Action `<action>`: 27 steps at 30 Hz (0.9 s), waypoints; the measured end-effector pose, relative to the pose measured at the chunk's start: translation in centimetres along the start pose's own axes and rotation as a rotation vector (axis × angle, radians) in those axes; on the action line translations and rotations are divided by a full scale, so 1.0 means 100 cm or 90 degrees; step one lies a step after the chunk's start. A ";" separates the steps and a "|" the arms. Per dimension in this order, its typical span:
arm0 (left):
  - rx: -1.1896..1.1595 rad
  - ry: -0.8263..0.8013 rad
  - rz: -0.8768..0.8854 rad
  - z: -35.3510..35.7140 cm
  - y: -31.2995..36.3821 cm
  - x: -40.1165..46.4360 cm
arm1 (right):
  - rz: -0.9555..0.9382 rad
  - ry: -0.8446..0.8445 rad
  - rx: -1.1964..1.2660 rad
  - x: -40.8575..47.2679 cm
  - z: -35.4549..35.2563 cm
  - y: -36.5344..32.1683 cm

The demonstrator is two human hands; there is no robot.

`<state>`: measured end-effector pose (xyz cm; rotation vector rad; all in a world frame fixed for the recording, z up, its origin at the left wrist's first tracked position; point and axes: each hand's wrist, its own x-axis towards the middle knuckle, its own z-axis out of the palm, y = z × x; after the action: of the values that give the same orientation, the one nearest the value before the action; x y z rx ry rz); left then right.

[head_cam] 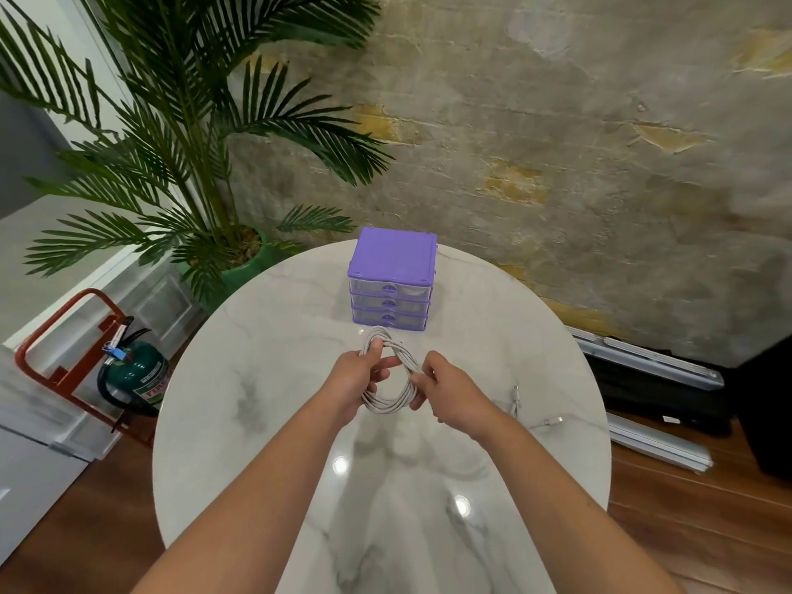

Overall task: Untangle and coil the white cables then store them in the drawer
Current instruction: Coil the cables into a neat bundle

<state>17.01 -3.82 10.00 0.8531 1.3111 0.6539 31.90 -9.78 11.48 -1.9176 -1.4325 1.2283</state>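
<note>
In the head view, a coiled white cable (392,373) is held up over the round marble table (265,422), just in front of the purple drawer unit (391,281). The coil is gripped on its left side by the left hand (358,377), with the thumb and fingers curled round the bundled loops near the top. Its right side is pinched by the right hand (450,390), whose fingertips close on the strands. The loops hang between the two hands as one rough oval (several turns lying together).

The drawer unit stands near the far edge of the table, and its three clear drawers are all seen pushed in. A second white cable (520,407) lies loose on the table to the right of the right hand, well apart from the coil. A palm plant (184,135) and a green fire extinguisher (137,373) are seen on the floor to the left.
</note>
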 end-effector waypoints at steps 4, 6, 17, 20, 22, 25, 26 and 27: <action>-0.113 -0.098 -0.039 -0.006 0.000 -0.003 | 0.031 0.075 -0.038 0.002 -0.001 0.002; -0.134 -0.139 -0.072 -0.012 0.004 -0.005 | 0.017 0.111 -0.072 0.001 -0.001 0.004; -0.159 -0.179 -0.060 -0.012 0.003 -0.011 | 0.027 0.164 -0.057 -0.001 0.008 -0.006; -0.157 -0.197 -0.041 -0.013 -0.001 -0.010 | 0.032 0.164 -0.054 0.000 0.010 -0.005; -0.149 -0.195 -0.028 -0.014 -0.001 -0.009 | 0.020 0.149 -0.029 0.000 0.010 -0.004; -0.137 -0.178 -0.007 -0.013 0.001 -0.008 | 0.003 0.132 0.008 -0.003 0.010 -0.003; -0.139 -0.172 -0.001 -0.013 0.001 -0.008 | -0.006 0.131 0.009 -0.004 0.010 -0.002; -0.141 -0.166 0.004 -0.013 0.001 -0.007 | -0.016 0.130 0.008 -0.004 0.010 -0.002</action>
<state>15.61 -4.14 10.42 0.7336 0.9817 0.6552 30.90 -10.23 11.26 -1.9473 -1.3353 0.9947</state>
